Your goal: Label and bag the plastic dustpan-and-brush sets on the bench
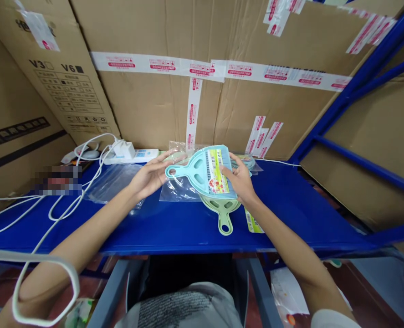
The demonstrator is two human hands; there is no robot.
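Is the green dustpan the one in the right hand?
No, the right hand holds the light-blue dustpan by its wide end, while the green dustpan lies on the blue table.

Your light-blue plastic dustpan: one colour, with a dark striped band beside its rectangular printed label, yellow-green and white with red figures. Your pale-green plastic dustpan: plain. Your flat tabletop: solid deep blue. Facing you, large cardboard sheet: brown, crossed by white adhesive tape with repeating red print. Your fabric shirt: grey, dark-patterned.
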